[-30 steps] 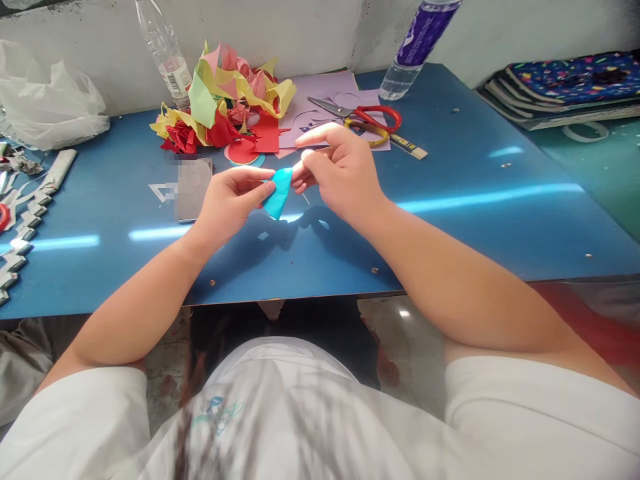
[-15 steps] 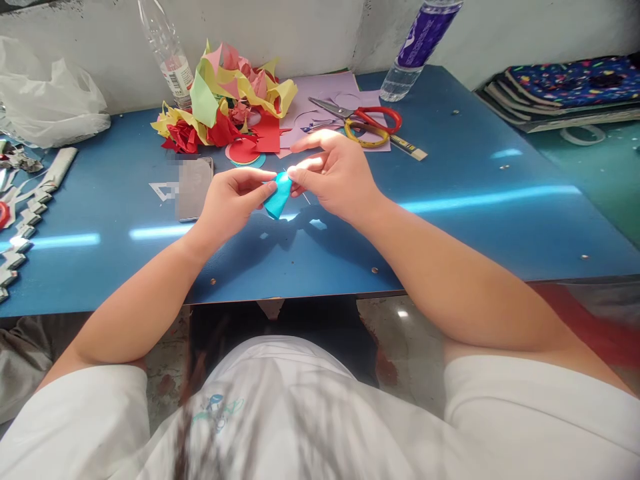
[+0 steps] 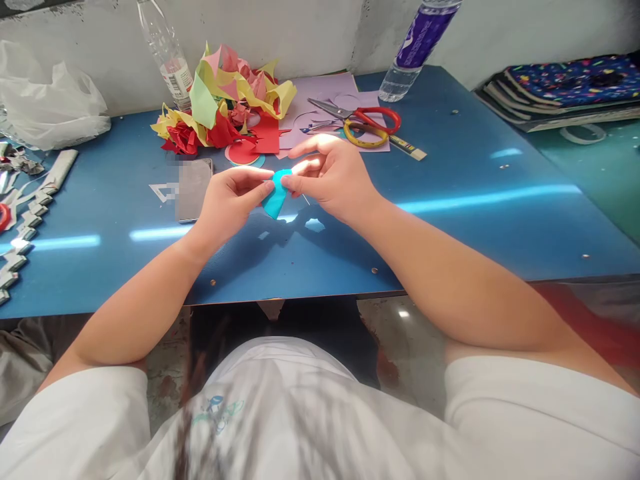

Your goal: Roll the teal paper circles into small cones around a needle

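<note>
A small piece of turquoise paper [image 3: 275, 198], curved or folded, is held between both hands above the table. My left hand [image 3: 233, 193] pinches its left edge between thumb and fingers. On the other side, my right hand [image 3: 335, 173] grips the paper's upper right edge with thumb and index finger, its other fingers loosely bent. A thin pale stick or wire [image 3: 306, 199] pokes out below the right fingers; how it meets the paper is hidden. Just beyond the hands lie paper circles [image 3: 243, 152] in red and blue.
On the blue table [image 3: 475, 220], scissors [image 3: 363, 120] lie on purple paper [image 3: 320, 90] beside a bunch of paper flowers [image 3: 225, 100]. A phone [image 3: 195, 190] is near my left hand. Bottles [image 3: 423, 40] [image 3: 175, 70] and a plastic bag [image 3: 50, 100] stand at the back.
My right thumb and index finger have shifted slightly left along the turquoise paper, which now looks a little more curved at the top. My left hand has barely moved.
</note>
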`<state>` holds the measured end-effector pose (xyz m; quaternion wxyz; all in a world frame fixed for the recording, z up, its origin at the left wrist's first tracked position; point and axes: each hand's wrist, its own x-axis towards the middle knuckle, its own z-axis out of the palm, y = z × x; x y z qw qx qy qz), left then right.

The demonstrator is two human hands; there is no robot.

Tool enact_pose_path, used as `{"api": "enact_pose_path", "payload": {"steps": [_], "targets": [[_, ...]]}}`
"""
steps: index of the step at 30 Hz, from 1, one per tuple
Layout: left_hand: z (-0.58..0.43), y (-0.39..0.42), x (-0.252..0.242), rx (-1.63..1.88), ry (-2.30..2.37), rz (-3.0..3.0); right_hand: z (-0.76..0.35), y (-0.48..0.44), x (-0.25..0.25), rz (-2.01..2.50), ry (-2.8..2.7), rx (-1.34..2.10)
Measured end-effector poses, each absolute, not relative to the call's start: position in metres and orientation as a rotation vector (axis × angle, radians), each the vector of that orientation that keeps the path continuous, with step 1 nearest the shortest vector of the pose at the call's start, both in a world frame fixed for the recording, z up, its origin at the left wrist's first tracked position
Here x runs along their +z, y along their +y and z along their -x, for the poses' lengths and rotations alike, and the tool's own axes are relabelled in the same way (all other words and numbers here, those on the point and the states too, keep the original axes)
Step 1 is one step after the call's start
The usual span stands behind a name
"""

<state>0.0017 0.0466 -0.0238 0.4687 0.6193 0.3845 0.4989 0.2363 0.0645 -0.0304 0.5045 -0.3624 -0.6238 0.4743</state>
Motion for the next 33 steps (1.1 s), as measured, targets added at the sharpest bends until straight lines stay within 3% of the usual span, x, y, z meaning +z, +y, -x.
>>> {"api": "enact_pose_path", "payload": {"steps": [33], "targets": [[-0.0012, 0.0424, -0.0183, 1.163, 0.95, -1.503, -0.2352, 0.0623, -0.0314, 0.818, -1.462, 1.094]]}}
